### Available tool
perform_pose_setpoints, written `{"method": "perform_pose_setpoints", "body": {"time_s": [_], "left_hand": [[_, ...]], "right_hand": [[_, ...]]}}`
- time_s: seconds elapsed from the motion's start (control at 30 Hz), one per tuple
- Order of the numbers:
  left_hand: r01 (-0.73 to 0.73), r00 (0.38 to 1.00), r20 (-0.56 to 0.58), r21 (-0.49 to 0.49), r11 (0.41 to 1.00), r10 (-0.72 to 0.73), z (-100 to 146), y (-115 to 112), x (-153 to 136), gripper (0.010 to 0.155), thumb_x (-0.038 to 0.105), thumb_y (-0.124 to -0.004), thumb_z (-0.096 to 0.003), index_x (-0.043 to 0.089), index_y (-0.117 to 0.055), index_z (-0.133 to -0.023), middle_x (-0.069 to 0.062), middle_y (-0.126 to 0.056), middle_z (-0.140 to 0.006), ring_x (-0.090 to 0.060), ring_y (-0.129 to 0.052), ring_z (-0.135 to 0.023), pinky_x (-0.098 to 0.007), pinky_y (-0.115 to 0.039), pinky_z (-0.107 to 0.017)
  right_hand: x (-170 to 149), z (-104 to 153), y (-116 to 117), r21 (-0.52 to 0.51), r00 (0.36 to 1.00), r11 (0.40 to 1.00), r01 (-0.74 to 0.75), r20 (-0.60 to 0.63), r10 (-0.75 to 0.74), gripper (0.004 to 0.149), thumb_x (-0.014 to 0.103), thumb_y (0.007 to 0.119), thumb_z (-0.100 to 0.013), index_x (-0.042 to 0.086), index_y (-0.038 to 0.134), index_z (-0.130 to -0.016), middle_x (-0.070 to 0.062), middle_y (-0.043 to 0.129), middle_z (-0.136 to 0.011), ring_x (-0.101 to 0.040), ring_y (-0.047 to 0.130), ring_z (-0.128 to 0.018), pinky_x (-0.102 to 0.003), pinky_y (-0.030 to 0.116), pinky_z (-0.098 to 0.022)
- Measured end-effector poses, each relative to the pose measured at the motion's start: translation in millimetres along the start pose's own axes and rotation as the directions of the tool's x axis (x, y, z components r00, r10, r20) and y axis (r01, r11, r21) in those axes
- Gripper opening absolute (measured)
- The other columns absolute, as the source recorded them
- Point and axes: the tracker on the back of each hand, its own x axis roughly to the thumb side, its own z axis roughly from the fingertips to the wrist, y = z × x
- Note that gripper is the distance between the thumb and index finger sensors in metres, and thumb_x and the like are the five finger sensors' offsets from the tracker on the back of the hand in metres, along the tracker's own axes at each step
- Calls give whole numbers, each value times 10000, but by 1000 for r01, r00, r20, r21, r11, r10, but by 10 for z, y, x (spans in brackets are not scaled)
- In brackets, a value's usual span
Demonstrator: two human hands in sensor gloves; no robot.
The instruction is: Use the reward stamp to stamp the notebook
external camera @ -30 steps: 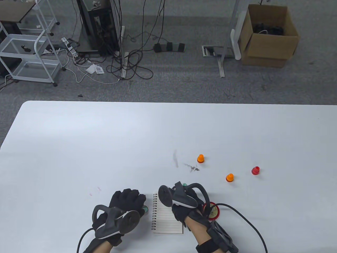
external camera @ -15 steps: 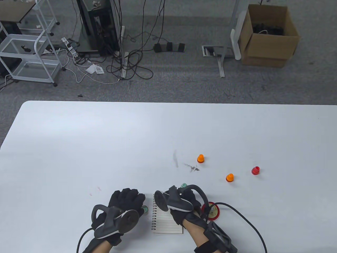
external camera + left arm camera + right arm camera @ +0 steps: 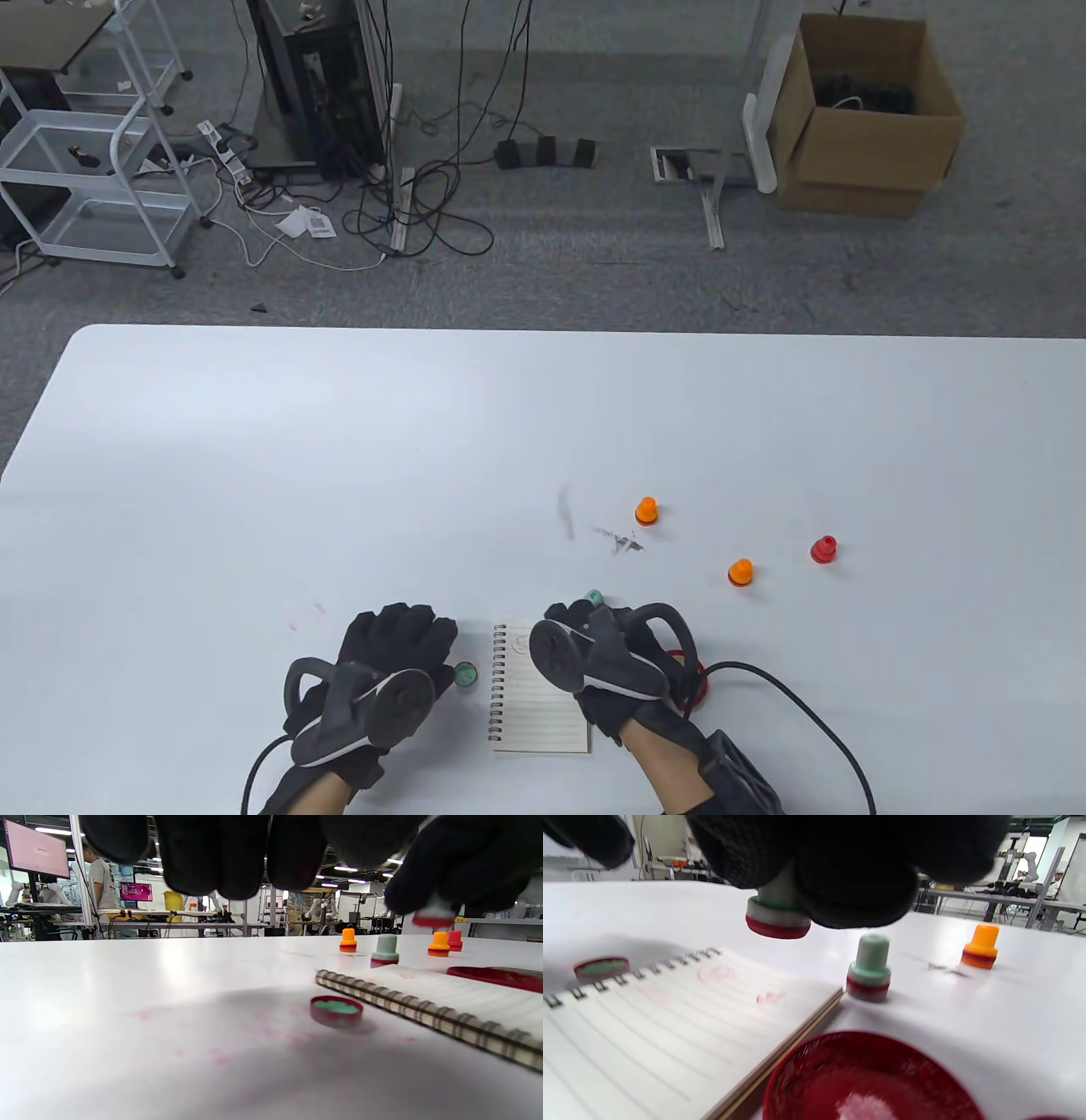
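Stamp (image 3: 777, 918) gripped, ink marks (image 3: 717, 972) wrist-view only

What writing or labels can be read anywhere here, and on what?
None can be read.
Red stamp marks on the white spiral-bound lined notebook: too faint and blurred.
Pink monitor screen in the background: text too small.
White paper tag on the grey floor: print too small.
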Motion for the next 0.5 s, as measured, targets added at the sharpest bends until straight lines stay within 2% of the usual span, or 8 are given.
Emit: {"method": "perform_pose_setpoints", "body": {"time_s": [0.1,0.23,0.27,0.33,0.37,0.5], "left_hand": [[8,1000,-1,-11,1000,-8,-8,-23,-2,584,517,-724,-482,310,-741,-1028,-63,-759,-1095,-351,-782,-1015,-600,-661,-770],[16,1000,1,-27,999,-16,-19,-62,8,585,517,-724,-483,308,-739,-1029,-63,-757,-1095,-351,-782,-1015,-599,-661,-770],[20,1000,4,-34,999,-20,-27,-77,16,585,517,-724,-484,309,-739,-1030,-62,-758,-1096,-351,-782,-1016,-599,-663,-770],[25,1000,6,-49,999,-25,-41,-105,33,586,517,-722,-484,311,-734,-1032,-62,-754,-1098,-352,-779,-1017,-598,-661,-770],[28,1000,9,-57,998,-27,-49,-124,45,588,517,-722,-484,309,-733,-1033,-63,-753,-1098,-351,-781,-1016,-597,-662,-771],[32,999,21,-108,994,-30,-90,-206,85,595,519,-721,-484,312,-719,-1042,-62,-737,-1110,-357,-769,-1022,-600,-656,-772]], "right_hand": [[-153,131,-67,-89,995,991,101,10,-100,488,276,797,-415,166,808,-890,-156,934,-712,-215,979,-348,-312,838,-265],[-376,310,118,-278,959,919,278,34,-280,486,282,799,-417,161,812,-888,-157,941,-701,-212,982,-339,-309,840,-257],[-431,334,177,-280,944,903,327,48,-327,484,274,806,-422,140,821,-887,-173,944,-696,-225,984,-334,-316,840,-252],[-516,406,200,-218,935,910,354,47,-352,485,279,801,-423,148,813,-890,-164,940,-707,-226,987,-349,-317,843,-265],[-552,446,197,-251,932,899,359,54,-358,485,282,801,-422,148,816,-889,-163,943,-703,-223,987,-344,-314,844,-260],[-614,478,160,-282,924,882,378,52,-379,486,287,798,-423,153,812,-891,-158,943,-704,-215,987,-345,-310,844,-262]]}}
